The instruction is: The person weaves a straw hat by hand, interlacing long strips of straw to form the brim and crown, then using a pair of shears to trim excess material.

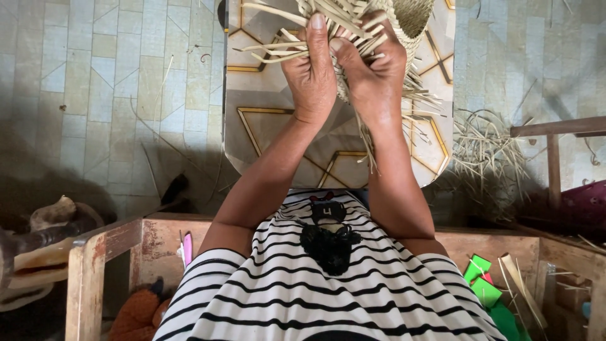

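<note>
1. The left hand (310,69) is raised in front of the person, its back to the camera, thumb pointing up and fingers curled around loose pale straw strips (271,45) that fan out to its left.
2. The right hand (372,66) is pressed close against the left one, thumb beside thumb, fingers closed on the strips at the edge of a woven straw basket (410,16).
3. The basket sits at the top of the view, just above and to the right of both hands; its woven wall curves away past the frame's edge, and unwoven strip ends hang below the right wrist.
4. Beneath the hands lies a glossy board (265,120) with gold line patterns, resting on a pale tiled floor (95,82).
5. To the right of the board, a loose heap of straw offcuts (486,148) lies on the floor, near a wooden frame (555,129).
6. Closer to the person, a striped black-and-white shirt (315,290) fills the lower middle of the view.
7. A wooden seat frame (95,252) borders the person on both sides; green paper pieces (483,284) lie at the lower right, and a brown soft toy (136,316) at the lower left.
</note>
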